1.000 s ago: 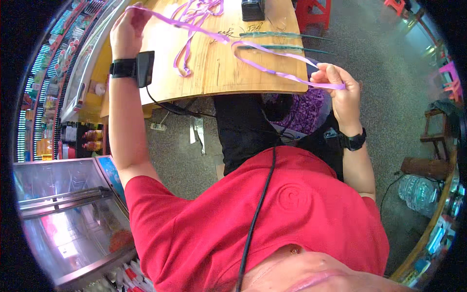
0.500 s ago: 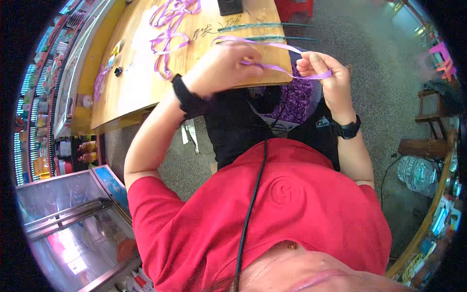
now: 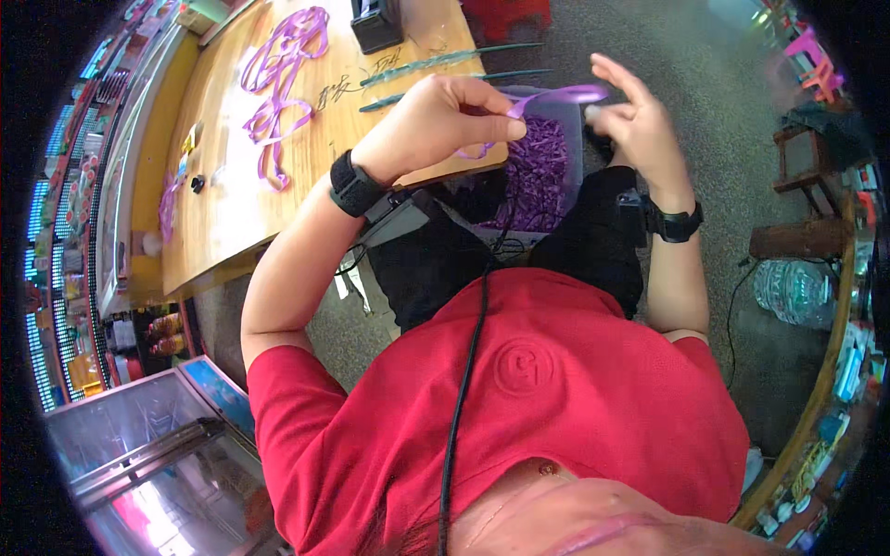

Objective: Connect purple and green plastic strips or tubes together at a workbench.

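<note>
Over the table's near right corner, my left hand [image 3: 445, 125] pinches a purple ribbon [image 3: 561, 95] between thumb and fingers. A loop of it reaches right, blurred by motion, and a short piece hangs below the fingers. My right hand [image 3: 640, 130] is open beside the loop's end, thumb and fingers apart, holding nothing. Below both hands stands a pale plastic bin [image 3: 577, 153], with many small folded purple pieces [image 3: 542, 162] in it. More purple ribbon [image 3: 278, 111] lies in loose loops on the wooden table [image 3: 218, 222].
Two thin green strips [image 3: 436, 61] lie across the table and jut past its right edge. A black box-like holder [image 3: 375, 26] stands at the far side. A black cable [image 3: 477, 343] runs down my front. At right are a wooden stool [image 3: 805, 162] and a clear plastic bottle [image 3: 793, 292].
My right hand has let go of the ribbon and opened. My left hand has moved slightly right, still pinching the ribbon. The view has shifted, showing more of the bin.
</note>
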Tool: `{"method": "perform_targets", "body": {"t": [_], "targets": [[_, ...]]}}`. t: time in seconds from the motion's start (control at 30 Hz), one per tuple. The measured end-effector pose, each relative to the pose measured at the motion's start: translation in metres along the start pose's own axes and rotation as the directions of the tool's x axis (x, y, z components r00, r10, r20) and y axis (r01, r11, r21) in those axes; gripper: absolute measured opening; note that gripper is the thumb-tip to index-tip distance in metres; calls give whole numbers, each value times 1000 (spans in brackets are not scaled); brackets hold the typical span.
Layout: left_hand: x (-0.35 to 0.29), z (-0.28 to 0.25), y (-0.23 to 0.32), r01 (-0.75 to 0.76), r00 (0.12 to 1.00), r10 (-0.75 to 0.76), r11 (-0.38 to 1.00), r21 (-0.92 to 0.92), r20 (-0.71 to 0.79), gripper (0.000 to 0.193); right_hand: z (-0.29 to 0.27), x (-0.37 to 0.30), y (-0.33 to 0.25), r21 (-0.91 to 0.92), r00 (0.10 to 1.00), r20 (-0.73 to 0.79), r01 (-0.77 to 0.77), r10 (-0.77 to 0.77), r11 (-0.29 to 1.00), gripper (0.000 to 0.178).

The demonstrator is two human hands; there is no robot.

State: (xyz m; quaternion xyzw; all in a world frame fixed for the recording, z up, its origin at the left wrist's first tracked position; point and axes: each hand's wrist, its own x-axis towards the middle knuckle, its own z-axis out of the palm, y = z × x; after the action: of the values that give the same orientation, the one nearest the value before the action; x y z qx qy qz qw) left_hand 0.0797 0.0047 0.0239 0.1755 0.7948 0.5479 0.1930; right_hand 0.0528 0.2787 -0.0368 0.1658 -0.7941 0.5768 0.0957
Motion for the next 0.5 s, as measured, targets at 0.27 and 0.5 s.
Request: {"method": "perform_targets", "body": {"t": [0.27,0.5], "targets": [[39,16,6,-154,986,163,964,217,-23,20,29,-16,-19,100,977,213,-33,11,994,57],[65,25,0,-180,982,189,954,238,-15,21,24,-4,-3,212,997,52,-72,63,975,23]]}}
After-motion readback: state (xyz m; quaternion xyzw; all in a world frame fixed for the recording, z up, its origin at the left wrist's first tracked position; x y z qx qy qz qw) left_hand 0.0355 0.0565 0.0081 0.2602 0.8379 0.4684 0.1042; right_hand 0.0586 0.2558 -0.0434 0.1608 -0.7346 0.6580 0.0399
